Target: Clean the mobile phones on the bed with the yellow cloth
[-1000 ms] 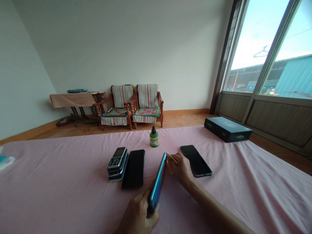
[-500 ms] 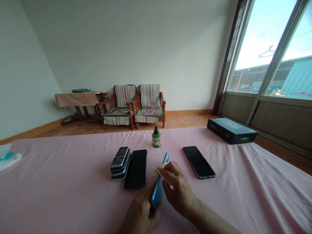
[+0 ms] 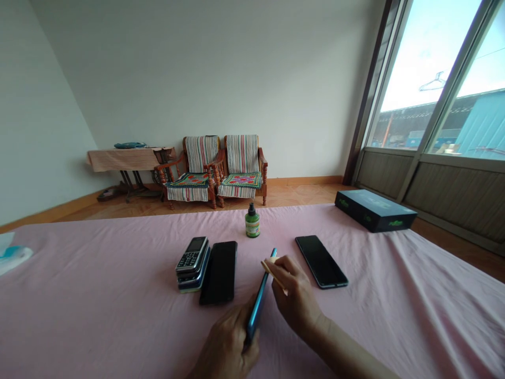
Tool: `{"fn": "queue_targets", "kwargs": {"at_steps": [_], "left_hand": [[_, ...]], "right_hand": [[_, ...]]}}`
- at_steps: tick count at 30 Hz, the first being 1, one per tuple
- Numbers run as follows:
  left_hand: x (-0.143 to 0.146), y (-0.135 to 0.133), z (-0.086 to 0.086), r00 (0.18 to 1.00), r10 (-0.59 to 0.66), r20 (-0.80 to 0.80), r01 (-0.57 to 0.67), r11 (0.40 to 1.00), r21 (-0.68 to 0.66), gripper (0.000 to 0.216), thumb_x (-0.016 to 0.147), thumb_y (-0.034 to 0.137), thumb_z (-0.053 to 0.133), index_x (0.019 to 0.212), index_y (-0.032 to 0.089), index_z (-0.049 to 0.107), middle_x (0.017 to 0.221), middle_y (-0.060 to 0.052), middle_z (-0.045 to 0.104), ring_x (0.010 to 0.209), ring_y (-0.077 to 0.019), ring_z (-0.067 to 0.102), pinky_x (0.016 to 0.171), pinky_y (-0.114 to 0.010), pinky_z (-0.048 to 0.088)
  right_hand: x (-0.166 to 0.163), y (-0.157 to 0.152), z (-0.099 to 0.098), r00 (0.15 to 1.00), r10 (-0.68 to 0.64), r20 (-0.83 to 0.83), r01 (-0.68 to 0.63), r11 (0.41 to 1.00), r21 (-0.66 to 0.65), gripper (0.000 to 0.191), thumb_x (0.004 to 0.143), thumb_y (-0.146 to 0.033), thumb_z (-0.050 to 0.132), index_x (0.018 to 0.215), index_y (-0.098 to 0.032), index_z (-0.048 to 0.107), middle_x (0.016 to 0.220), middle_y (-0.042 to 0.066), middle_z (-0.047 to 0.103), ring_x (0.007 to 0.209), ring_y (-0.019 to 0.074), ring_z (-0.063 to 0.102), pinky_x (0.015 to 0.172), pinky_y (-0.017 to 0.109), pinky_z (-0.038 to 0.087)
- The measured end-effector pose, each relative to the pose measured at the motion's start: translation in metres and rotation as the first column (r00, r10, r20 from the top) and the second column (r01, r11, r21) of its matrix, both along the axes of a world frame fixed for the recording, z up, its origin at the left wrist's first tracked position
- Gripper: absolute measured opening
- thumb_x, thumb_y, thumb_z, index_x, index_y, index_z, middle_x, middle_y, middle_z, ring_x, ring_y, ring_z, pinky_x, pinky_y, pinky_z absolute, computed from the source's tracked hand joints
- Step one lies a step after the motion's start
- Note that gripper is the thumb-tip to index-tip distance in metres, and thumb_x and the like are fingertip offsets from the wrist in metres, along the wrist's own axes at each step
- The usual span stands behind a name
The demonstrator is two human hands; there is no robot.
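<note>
My left hand is closed round the lower end of a blue smartphone, tilted up with its narrow edge facing me. My right hand pinches a thin pale-yellow piece, perhaps cloth or a pad, against the phone's upper edge. To the left of the hands lies a black smartphone, screen up. Beside it is a stack of phones with a silver keypad phone on top. Another dark smartphone lies flat to the right.
A green spray bottle stands upright beyond the hands on the pink cloth. A black box sits at the far right corner. At the left edge is a white and blue packet. Two wooden chairs stand by the wall.
The blue phone has turned so its narrow edge shows more and its broad side less. My right hand and the pale-yellow piece have shifted slightly right and up along it.
</note>
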State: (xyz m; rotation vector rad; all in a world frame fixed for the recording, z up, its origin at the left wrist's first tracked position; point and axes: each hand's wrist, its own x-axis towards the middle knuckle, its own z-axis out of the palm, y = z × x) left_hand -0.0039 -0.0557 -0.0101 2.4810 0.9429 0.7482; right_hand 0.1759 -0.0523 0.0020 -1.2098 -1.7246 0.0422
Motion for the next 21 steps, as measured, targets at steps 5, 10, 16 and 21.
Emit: {"fn": "queue_targets", "kwargs": {"at_steps": [5, 10, 16, 21], "left_hand": [[0.000, 0.000, 0.006, 0.998, -0.033, 0.059, 0.036, 0.997, -0.061, 0.028, 0.088, 0.016, 0.046, 0.115, 0.019, 0.054, 0.106, -0.011, 0.065, 0.100, -0.0235, 0.062, 0.086, -0.033, 0.052], [-0.002, 0.002, 0.004, 0.999, 0.015, 0.052, -0.013, 0.999, -0.045, 0.022, 0.088, 0.014, 0.046, 0.107, 0.019, 0.056, 0.102, -0.011, 0.065, 0.100, -0.0244, 0.062, 0.085, -0.034, 0.051], [-0.003, 0.003, -0.006, 0.994, 0.106, -0.034, -0.105, 0.994, 0.023, 0.018, 0.079, 0.010, 0.057, 0.093, 0.021, 0.058, 0.090, -0.005, 0.063, 0.083, -0.0224, 0.063, 0.074, -0.033, 0.052], [-0.006, 0.008, -0.003, 0.989, 0.128, 0.074, -0.142, 0.962, 0.233, 0.013, 0.087, 0.011, 0.048, 0.082, 0.020, 0.056, 0.076, -0.002, 0.057, 0.069, -0.0183, 0.059, 0.062, -0.028, 0.047]], "right_hand": [[-0.030, -0.029, 0.012, 0.977, 0.190, 0.097, -0.196, 0.979, 0.053, 0.032, 0.084, -0.004, 0.042, 0.104, -0.017, 0.062, 0.089, 0.010, 0.057, 0.082, 0.0222, 0.051, 0.070, 0.035, 0.048], [-0.024, -0.023, 0.009, 0.977, 0.198, 0.082, -0.202, 0.978, 0.043, 0.038, 0.085, -0.004, 0.043, 0.114, -0.019, 0.060, 0.093, 0.009, 0.058, 0.086, 0.0214, 0.052, 0.073, 0.033, 0.048], [0.001, 0.001, -0.007, 0.997, 0.051, -0.049, -0.052, 0.999, -0.006, 0.047, 0.083, -0.002, 0.043, 0.121, -0.024, 0.059, 0.096, 0.007, 0.058, 0.090, 0.0188, 0.055, 0.080, 0.031, 0.047], [0.004, 0.002, -0.004, 0.990, -0.008, -0.139, 0.003, 0.999, -0.035, 0.042, 0.086, -0.006, 0.041, 0.119, -0.021, 0.062, 0.091, 0.006, 0.057, 0.083, 0.0168, 0.057, 0.075, 0.027, 0.047]]}}
